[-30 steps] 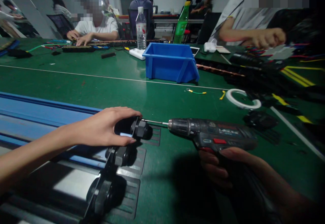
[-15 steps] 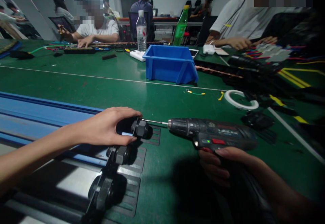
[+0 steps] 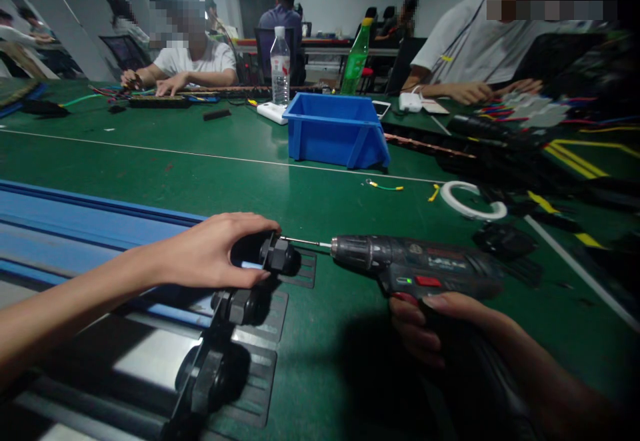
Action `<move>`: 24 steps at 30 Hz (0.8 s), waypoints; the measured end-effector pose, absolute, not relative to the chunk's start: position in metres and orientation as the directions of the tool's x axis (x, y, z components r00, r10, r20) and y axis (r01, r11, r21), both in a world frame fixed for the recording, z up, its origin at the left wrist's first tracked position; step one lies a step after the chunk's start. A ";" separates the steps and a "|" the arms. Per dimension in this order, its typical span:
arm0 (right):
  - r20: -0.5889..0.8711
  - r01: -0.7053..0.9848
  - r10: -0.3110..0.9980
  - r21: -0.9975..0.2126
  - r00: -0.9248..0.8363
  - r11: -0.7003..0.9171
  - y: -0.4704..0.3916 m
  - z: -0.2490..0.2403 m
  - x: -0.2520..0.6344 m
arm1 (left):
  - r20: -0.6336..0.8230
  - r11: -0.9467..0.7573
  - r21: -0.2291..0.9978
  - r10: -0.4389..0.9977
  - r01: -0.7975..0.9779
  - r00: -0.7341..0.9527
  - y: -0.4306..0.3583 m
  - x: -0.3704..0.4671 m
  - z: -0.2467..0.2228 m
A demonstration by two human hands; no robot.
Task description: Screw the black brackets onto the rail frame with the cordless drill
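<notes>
My right hand (image 3: 440,334) is wrapped round the handle of a black cordless drill (image 3: 417,258), a finger on its red trigger. A small green light glows on the drill's side. Its long thin bit (image 3: 305,240) points left and reaches the far corner of a black end plate (image 3: 207,328), by my left fingertips. My left hand (image 3: 225,248) grips that corner, with thumb and fingers on either side of a black cable gland (image 3: 280,256). Two more cable glands, a middle one (image 3: 241,305) and a near one (image 3: 209,380), stick out of the plate. The screw head, if any, is hidden.
Blue rails (image 3: 100,221) extend left from the plate. Flat slotted black tabs (image 3: 260,381) lie beside the glands. Beyond stand a blue bin (image 3: 335,136), a water bottle (image 3: 280,68) and a green bottle (image 3: 356,61). A white ring (image 3: 473,201) lies right. Other people sit across the table.
The drill and my right hand have shifted very slightly left. My left hand keeps its hold, and the bit stays at the plate's corner.
</notes>
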State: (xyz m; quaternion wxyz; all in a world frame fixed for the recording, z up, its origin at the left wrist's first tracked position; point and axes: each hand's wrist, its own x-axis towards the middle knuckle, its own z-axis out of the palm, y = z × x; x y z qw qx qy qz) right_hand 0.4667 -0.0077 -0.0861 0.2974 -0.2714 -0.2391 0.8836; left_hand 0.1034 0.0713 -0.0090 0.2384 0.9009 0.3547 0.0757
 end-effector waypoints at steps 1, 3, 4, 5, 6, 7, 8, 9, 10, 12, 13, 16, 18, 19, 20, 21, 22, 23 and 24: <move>-0.358 -0.407 0.663 -0.571 -0.658 -0.713 -0.008 -0.085 0.467 | -0.031 -0.636 0.483 0.675 0.602 0.737 0.071 0.103 -0.009; -0.362 -0.400 0.642 -0.552 -0.676 -0.732 -0.009 -0.085 0.468 | -0.030 -0.637 0.481 0.675 0.603 0.737 0.071 0.103 -0.009; -0.345 -0.391 0.633 -0.559 -0.693 -0.732 -0.009 -0.086 0.469 | -0.029 -0.638 0.480 0.675 0.602 0.737 0.071 0.103 -0.009; -0.328 -0.384 0.627 -0.565 -0.707 -0.730 -0.009 -0.087 0.469 | -0.027 -0.639 0.479 0.675 0.602 0.738 0.071 0.103 -0.009; -0.319 -0.383 0.624 -0.568 -0.714 -0.728 -0.008 -0.088 0.470 | -0.029 -0.639 0.477 0.675 0.603 0.737 0.071 0.103 -0.008; -0.319 -0.385 0.625 -0.567 -0.712 -0.728 -0.007 -0.089 0.471 | -0.031 -0.638 0.475 0.676 0.606 0.737 0.071 0.103 -0.008; -0.324 -0.388 0.629 -0.565 -0.707 -0.728 -0.007 -0.090 0.472 | -0.033 -0.637 0.472 0.678 0.609 0.735 0.071 0.103 -0.008; -0.324 -0.385 0.624 -0.563 -0.711 -0.731 -0.006 -0.091 0.473 | -0.034 -0.636 0.470 0.679 0.612 0.733 0.071 0.103 -0.008; -0.319 -0.380 0.616 -0.562 -0.720 -0.735 -0.005 -0.092 0.474 | -0.037 -0.635 0.468 0.681 0.615 0.731 0.071 0.103 -0.008; -0.281 -0.361 0.589 -0.571 -0.758 -0.737 -0.003 -0.093 0.474 | -0.039 -0.633 0.466 0.683 0.618 0.729 0.071 0.103 -0.008; -0.269 -0.353 0.577 -0.574 -0.771 -0.739 -0.003 -0.093 0.474 | -0.038 -0.633 0.466 0.683 0.618 0.729 0.071 0.103 -0.008; -0.310 -0.393 0.624 -0.560 -0.717 -0.729 -0.005 -0.089 0.470 | -0.039 -0.633 0.467 0.683 0.617 0.730 0.071 0.103 -0.008; -0.359 -0.424 0.658 -0.545 -0.662 -0.724 -0.009 -0.083 0.467 | -0.039 -0.634 0.466 0.682 0.617 0.730 0.071 0.104 -0.008; -0.375 -0.439 0.674 -0.543 -0.636 -0.716 -0.011 -0.080 0.465 | -0.039 -0.634 0.466 0.683 0.617 0.730 0.070 0.104 -0.008; -0.384 -0.441 0.681 -0.545 -0.624 -0.713 -0.012 -0.076 0.463 | -0.038 -0.634 0.467 0.682 0.617 0.730 0.070 0.104 -0.008; -0.389 -0.441 0.684 -0.550 -0.617 -0.710 -0.014 -0.073 0.461 | -0.038 -0.634 0.468 0.682 0.616 0.731 0.070 0.104 -0.008; -0.389 -0.440 0.688 -0.555 -0.613 -0.706 -0.015 -0.071 0.460 | -0.038 -0.634 0.469 0.681 0.615 0.731 0.070 0.104 -0.008; -0.386 -0.440 0.690 -0.558 -0.612 -0.703 -0.015 -0.069 0.460 | -0.038 -0.634 0.469 0.681 0.615 0.731 0.070 0.104 -0.008; -0.386 -0.439 0.690 -0.559 -0.613 -0.703 -0.015 -0.069 0.459 | -0.038 -0.634 0.469 0.682 0.615 0.731 0.070 0.104 -0.008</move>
